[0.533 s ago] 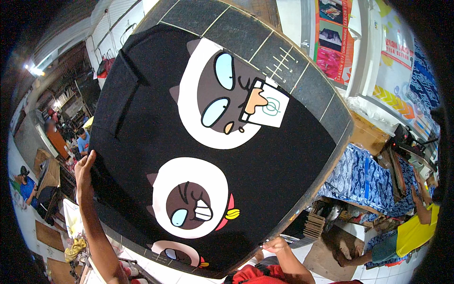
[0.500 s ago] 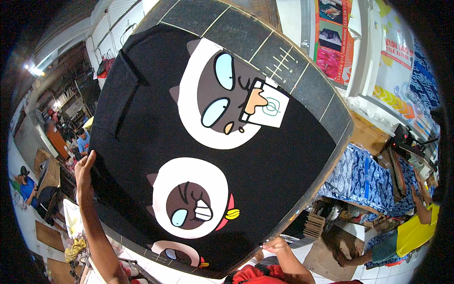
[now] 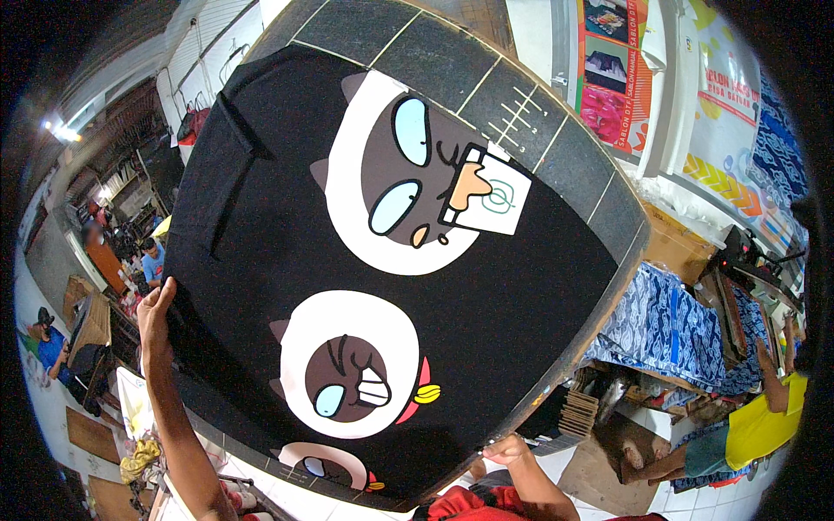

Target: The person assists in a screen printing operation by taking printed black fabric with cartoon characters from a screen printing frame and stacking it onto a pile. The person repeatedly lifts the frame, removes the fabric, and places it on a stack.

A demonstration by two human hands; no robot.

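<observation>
Black fabric (image 3: 556,313) lies spread over a dark gridded board (image 3: 591,191), with folds near its upper left. On it are cartoon face prints: a large upper one (image 3: 356,217) with a white square at its right, a middle one (image 3: 313,313), and a partly hidden lower one (image 3: 347,469). My left hand (image 3: 156,308) pinches the fabric at the board's left edge, arm reaching up from below. My right hand (image 3: 508,451) is closed at the fabric's lower right edge, beside the board's rim, fingertips apparently on the cloth.
A person in yellow (image 3: 764,417) works at right beside patterned blue cloth (image 3: 651,321) and a cardboard box (image 3: 673,243). People in blue (image 3: 52,347) are at far left. Posters (image 3: 608,61) stand upper right; a white stand with rags (image 3: 139,460) is lower left.
My hands and the printed fabric look almost unmoved. The person in yellow on the right has shifted slightly.
</observation>
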